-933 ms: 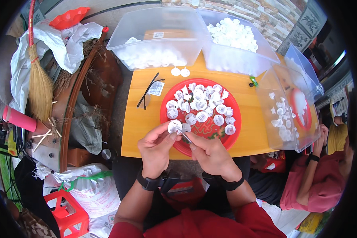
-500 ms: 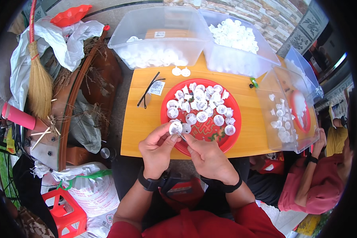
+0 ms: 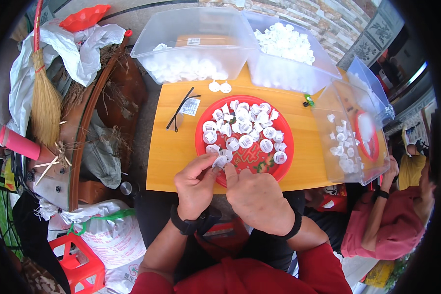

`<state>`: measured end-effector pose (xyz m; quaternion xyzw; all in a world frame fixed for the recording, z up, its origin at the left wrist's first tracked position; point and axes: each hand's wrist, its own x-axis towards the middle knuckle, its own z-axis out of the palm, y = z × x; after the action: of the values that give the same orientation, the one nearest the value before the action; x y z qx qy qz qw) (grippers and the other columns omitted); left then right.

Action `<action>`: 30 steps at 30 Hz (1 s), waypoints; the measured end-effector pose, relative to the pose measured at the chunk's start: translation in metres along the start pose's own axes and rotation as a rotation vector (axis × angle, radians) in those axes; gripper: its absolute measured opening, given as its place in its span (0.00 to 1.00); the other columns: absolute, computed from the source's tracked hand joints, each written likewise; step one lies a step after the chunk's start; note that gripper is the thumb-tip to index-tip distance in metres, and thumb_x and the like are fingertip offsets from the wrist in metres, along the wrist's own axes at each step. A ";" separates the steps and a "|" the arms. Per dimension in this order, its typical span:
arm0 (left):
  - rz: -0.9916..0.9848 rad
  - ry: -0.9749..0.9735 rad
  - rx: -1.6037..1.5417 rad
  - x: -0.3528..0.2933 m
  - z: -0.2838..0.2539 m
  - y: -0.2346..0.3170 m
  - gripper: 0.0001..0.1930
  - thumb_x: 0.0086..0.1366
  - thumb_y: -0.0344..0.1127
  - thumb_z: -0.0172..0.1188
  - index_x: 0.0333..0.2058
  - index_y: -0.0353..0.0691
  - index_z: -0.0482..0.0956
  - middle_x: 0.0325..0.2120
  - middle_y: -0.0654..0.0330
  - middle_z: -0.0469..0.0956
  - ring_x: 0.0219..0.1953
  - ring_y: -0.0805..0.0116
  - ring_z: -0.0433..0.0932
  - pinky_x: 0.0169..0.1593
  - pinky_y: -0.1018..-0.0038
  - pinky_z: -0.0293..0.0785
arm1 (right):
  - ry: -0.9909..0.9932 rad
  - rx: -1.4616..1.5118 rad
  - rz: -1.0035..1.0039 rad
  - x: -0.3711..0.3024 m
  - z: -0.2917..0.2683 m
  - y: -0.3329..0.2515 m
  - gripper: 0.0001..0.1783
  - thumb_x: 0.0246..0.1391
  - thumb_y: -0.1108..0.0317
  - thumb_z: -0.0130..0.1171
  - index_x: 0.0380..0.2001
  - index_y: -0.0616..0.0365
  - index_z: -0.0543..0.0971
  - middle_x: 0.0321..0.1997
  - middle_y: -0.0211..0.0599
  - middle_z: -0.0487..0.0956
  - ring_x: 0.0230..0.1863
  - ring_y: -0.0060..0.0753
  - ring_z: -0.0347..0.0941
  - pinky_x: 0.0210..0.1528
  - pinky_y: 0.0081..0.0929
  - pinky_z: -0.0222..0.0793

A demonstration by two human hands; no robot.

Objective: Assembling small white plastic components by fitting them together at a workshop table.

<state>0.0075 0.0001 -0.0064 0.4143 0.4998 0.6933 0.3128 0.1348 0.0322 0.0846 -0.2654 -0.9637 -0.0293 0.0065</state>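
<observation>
My left hand (image 3: 195, 183) pinches a small white round plastic part (image 3: 220, 161) between thumb and fingers, over the near left rim of a red plate (image 3: 284, 169). My right hand (image 3: 257, 196) is closed beside it, knuckles up, with the tip of its index finger at the part's edge. Whatever those curled fingers hold is hidden under the hand. On the plate lie several similar white parts (image 3: 246, 141), heaped toward the far side, with the printed red bottom showing near me.
The plate stands on a wooden table (image 3: 171, 161). Behind it are clear tubs (image 3: 196, 54) of white pieces, two white discs (image 3: 214, 86) and black glasses (image 3: 182, 109). At right, a person's hand (image 3: 390, 166) touches another clear tub (image 3: 350, 171). A broom (image 3: 46, 105) leans at left.
My right hand has rolled over, knuckles up, its index finger now at the part. The thin metal tool seen in it earlier is out of sight. The left hand has tilted the part.
</observation>
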 end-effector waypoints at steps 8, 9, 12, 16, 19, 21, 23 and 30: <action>0.036 -0.043 0.018 -0.001 0.001 0.002 0.09 0.53 0.14 0.55 0.34 0.28 0.77 0.35 0.54 0.77 0.37 0.71 0.75 0.40 0.79 0.72 | -0.031 -0.166 -0.044 -0.005 -0.007 -0.006 0.22 0.38 0.72 0.55 0.37 0.79 0.71 0.17 0.36 0.72 0.21 0.26 0.72 0.16 0.20 0.66; 0.036 -0.044 0.018 -0.001 0.001 0.002 0.09 0.53 0.14 0.55 0.34 0.28 0.77 0.35 0.54 0.77 0.37 0.71 0.75 0.40 0.79 0.72 | -0.041 -0.148 -0.054 -0.006 -0.008 -0.005 0.22 0.38 0.72 0.55 0.38 0.79 0.70 0.17 0.36 0.72 0.21 0.27 0.72 0.16 0.20 0.66; 0.052 -0.106 0.074 0.002 -0.002 0.003 0.11 0.53 0.13 0.54 0.35 0.29 0.77 0.36 0.55 0.76 0.38 0.71 0.75 0.42 0.79 0.72 | -0.001 -0.055 -0.015 -0.009 -0.002 0.002 0.23 0.38 0.73 0.54 0.41 0.78 0.70 0.17 0.37 0.71 0.20 0.29 0.73 0.16 0.23 0.67; -0.063 -0.127 -0.113 0.007 -0.010 0.002 0.14 0.53 0.12 0.53 0.38 0.31 0.76 0.39 0.55 0.75 0.40 0.70 0.75 0.44 0.78 0.72 | 0.142 0.182 0.097 -0.021 0.005 0.015 0.24 0.39 0.75 0.52 0.44 0.70 0.71 0.19 0.39 0.71 0.20 0.36 0.73 0.18 0.29 0.67; -0.063 -0.139 -0.118 0.008 -0.012 0.003 0.15 0.53 0.12 0.52 0.39 0.31 0.76 0.39 0.55 0.74 0.41 0.70 0.75 0.45 0.78 0.72 | 0.160 0.208 0.135 -0.026 -0.002 0.016 0.24 0.39 0.75 0.52 0.46 0.66 0.72 0.20 0.38 0.71 0.20 0.37 0.71 0.19 0.30 0.67; -0.061 -0.141 -0.104 0.007 -0.012 0.005 0.16 0.53 0.12 0.52 0.39 0.31 0.76 0.40 0.55 0.74 0.41 0.70 0.75 0.45 0.78 0.72 | 0.179 0.203 0.127 -0.026 -0.003 0.015 0.24 0.39 0.75 0.52 0.46 0.65 0.72 0.19 0.37 0.71 0.19 0.36 0.71 0.19 0.29 0.66; -0.025 -0.136 -0.047 0.006 -0.012 0.005 0.16 0.52 0.11 0.52 0.39 0.32 0.76 0.39 0.56 0.75 0.42 0.70 0.75 0.45 0.78 0.72 | 0.181 0.195 0.089 -0.024 -0.004 0.013 0.24 0.38 0.75 0.52 0.45 0.66 0.72 0.19 0.37 0.69 0.19 0.35 0.70 0.19 0.29 0.65; 0.005 -0.127 -0.034 0.004 -0.009 0.009 0.15 0.53 0.11 0.51 0.39 0.31 0.76 0.39 0.54 0.75 0.39 0.70 0.75 0.43 0.78 0.73 | 0.186 0.158 0.079 -0.019 0.006 0.010 0.24 0.37 0.75 0.52 0.44 0.66 0.72 0.19 0.37 0.69 0.19 0.34 0.70 0.18 0.28 0.65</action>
<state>-0.0025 -0.0025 0.0016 0.4534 0.4660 0.6748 0.3491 0.1564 0.0314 0.0781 -0.2978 -0.9471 0.0225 0.1178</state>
